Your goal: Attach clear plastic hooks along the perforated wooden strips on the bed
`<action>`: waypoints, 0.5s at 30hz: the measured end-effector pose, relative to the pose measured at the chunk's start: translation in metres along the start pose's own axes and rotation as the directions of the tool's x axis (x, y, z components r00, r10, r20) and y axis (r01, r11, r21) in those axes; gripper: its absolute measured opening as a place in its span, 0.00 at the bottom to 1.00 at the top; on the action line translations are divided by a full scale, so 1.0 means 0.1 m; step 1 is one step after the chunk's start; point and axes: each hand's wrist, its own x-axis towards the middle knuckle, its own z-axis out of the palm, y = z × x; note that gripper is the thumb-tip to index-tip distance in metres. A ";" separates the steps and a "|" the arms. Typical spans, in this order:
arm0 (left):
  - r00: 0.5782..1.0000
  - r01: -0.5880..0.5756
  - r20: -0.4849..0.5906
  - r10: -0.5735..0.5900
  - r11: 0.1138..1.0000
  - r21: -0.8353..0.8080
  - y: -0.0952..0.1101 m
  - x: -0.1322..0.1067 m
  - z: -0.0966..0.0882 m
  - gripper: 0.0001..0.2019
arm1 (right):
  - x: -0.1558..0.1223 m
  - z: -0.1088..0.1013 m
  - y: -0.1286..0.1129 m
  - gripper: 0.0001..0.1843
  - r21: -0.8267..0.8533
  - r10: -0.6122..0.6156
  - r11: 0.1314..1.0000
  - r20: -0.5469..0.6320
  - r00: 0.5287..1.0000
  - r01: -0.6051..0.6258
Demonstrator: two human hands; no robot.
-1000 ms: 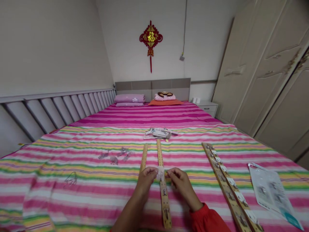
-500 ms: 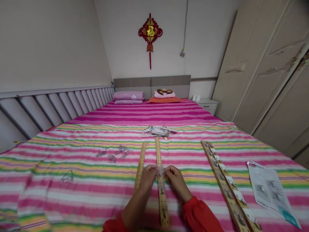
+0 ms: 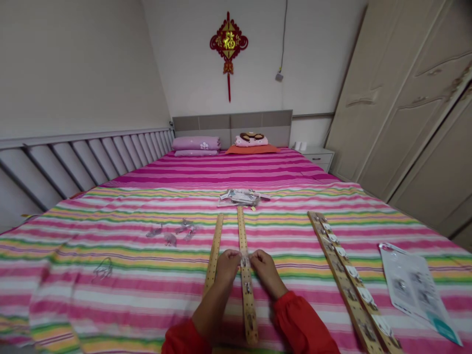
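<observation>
While the left hand point(image 3: 227, 265) and right hand point(image 3: 265, 268) stay pinched on a clear plastic piece point(image 3: 244, 258) over the wooden strip point(image 3: 248, 300), the striped bedspread point(image 3: 110, 300) looks unchanged.

Plain white walls point(image 3: 73, 64), a red knotted wall ornament point(image 3: 229, 44) above a grey padded headboard point(image 3: 232, 122), a white nightstand point(image 3: 319, 160) just beside it, cream carved wardrobe doors point(image 3: 401, 88) along the right, grey slatted panelling point(image 3: 73, 162) along the left.

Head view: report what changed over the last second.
The view tipped down, lifting the bed in the frame, and more red sleeve shows. The left hand and right hand drew slightly closer, still pinching the clear plastic piece above the wooden strip. The other strips lie unchanged.
</observation>
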 end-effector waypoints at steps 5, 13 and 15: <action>1.000 0.008 -0.010 -0.007 0.999 0.040 -0.01 0.03 0.01 0.04 | -0.01 0.01 0.02 0.13 -0.042 -0.009 0.999 -0.009 1.000 0.009; 0.999 0.016 -0.030 -0.013 0.994 0.110 -0.01 0.06 0.02 0.04 | -0.03 0.00 0.02 0.13 -0.078 -0.021 0.997 -0.008 1.000 0.020; 0.999 0.023 -0.039 -0.018 0.991 0.132 -0.03 0.07 0.02 0.04 | -0.03 0.00 0.03 0.13 -0.080 -0.026 0.996 -0.004 1.000 0.026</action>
